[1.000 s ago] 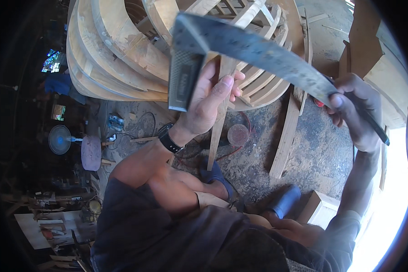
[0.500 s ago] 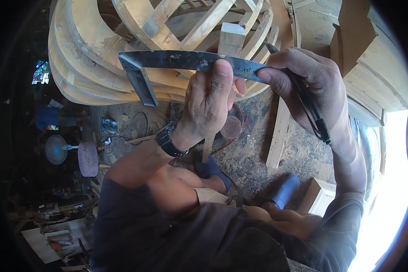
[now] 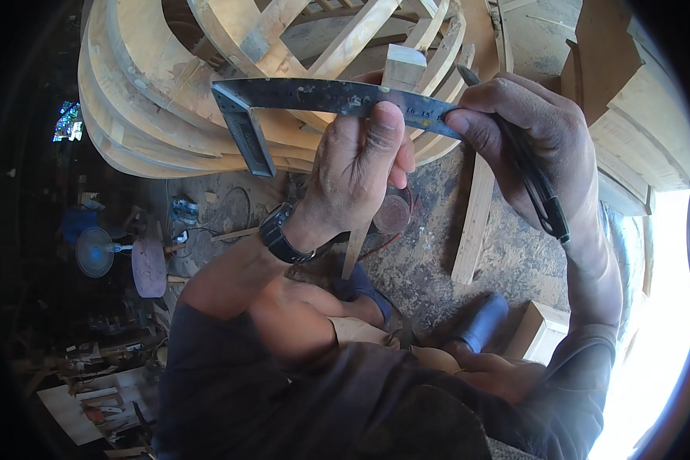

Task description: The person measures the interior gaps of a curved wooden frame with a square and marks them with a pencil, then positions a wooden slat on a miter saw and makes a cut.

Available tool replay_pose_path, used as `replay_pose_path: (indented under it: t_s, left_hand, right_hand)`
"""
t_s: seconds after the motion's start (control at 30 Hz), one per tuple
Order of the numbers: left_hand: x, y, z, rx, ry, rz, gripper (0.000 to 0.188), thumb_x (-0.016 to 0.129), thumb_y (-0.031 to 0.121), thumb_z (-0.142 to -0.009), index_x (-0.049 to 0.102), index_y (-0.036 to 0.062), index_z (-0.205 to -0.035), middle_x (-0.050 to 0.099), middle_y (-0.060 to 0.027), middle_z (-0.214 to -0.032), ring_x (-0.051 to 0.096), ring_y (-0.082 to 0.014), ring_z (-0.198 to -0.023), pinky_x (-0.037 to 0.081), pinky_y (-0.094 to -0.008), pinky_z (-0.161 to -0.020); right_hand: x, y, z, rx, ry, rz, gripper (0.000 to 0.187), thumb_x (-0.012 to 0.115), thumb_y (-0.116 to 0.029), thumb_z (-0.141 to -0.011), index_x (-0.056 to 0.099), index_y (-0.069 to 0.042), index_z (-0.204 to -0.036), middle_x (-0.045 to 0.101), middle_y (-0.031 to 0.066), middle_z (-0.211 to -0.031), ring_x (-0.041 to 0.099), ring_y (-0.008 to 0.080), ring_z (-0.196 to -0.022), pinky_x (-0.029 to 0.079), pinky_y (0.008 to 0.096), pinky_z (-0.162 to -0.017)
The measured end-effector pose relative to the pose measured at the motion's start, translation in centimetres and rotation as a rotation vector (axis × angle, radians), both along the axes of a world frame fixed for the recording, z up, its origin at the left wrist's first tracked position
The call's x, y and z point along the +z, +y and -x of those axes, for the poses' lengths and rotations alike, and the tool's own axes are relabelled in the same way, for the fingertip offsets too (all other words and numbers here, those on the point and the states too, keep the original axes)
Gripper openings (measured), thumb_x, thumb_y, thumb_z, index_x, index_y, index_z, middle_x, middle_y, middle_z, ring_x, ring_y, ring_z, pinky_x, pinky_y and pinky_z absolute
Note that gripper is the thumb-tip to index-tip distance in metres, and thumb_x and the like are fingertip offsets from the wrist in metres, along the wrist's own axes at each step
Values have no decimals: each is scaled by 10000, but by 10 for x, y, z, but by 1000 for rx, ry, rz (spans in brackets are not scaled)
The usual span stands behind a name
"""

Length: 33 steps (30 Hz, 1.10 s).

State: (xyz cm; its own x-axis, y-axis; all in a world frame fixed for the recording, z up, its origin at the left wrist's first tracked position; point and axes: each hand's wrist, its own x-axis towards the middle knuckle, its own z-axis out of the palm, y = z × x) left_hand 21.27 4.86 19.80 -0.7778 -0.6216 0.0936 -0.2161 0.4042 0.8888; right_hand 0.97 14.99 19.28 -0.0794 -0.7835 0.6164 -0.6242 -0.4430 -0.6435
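Observation:
A metal try square [image 3: 345, 96] spans in front of me, its short thick stock [image 3: 247, 138] at the left and its marked blade reaching right. My left hand [image 3: 356, 165] is closed round a pale wooden strip [image 3: 404, 69], with the thumb pressed on the blade that crosses it. The strip's top end shows above the blade and its lower end [image 3: 355, 249] below the hand. My right hand [image 3: 533, 142] pinches the blade's right end between thumb and forefinger. That hand also holds a black pen-like tool [image 3: 540, 192], lying along the palm toward the wrist.
Beyond my hands stands a large frame of curved wooden ribs [image 3: 153, 100]. A wooden plank [image 3: 474, 222] lies on the dusty floor, with a wooden block [image 3: 540, 331] near my right foot. At left are a fan [image 3: 94, 251] and scattered scraps [image 3: 100, 399]. Wooden panels [image 3: 652, 123] stand at right.
Both hands have shifted slightly right, carrying the try square and wooden strip with them. The grips look the same. At far left, a person in blue has moved.

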Motion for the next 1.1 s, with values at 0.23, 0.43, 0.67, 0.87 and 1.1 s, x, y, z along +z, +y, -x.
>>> replay_pose_path:
  t_s: [0.23,0.43,0.67,0.87,1.1]
  left_hand:
    - [-4,3,8,68,135,2,570,328,466,-1088,495,-32,-1311,633,-92,-868,554,-104,-681,469,-246,-639]
    - [-5,-1,9,-11,188,35,523,316,409,-1103,484,-32,-1329,584,-69,-855,502,-91,-666,442,-238,-629]
    - [-10,-4,13,-39,299,2,347,412,306,-1096,503,-17,-1186,501,12,-731,444,-46,-627,393,-215,-568]
    - [-11,-6,7,-66,214,26,527,328,416,-1099,471,-24,-1353,567,-63,-892,493,-89,-685,437,-233,-631]
    - [-10,-1,12,-15,297,-27,351,410,308,-1097,500,-14,-1204,478,28,-709,435,-42,-618,383,-210,-568]
  right_hand:
    - [0,-4,2,-3,33,24,131,737,-118,-899,674,-8,-929,646,81,-795,607,178,-682,466,312,-631]
    - [1,-6,3,1,47,45,128,732,-120,-906,674,-7,-924,641,74,-788,596,158,-672,453,301,-615]
    - [0,-6,3,20,16,13,141,731,-129,-911,670,-2,-922,629,69,-778,579,146,-660,439,293,-601]
    - [1,-5,1,3,25,18,137,731,-129,-912,672,-6,-918,640,65,-792,589,144,-678,447,295,-614]
    - [1,-5,2,6,20,6,138,732,-128,-911,672,-4,-917,641,67,-795,592,137,-685,450,293,-619]
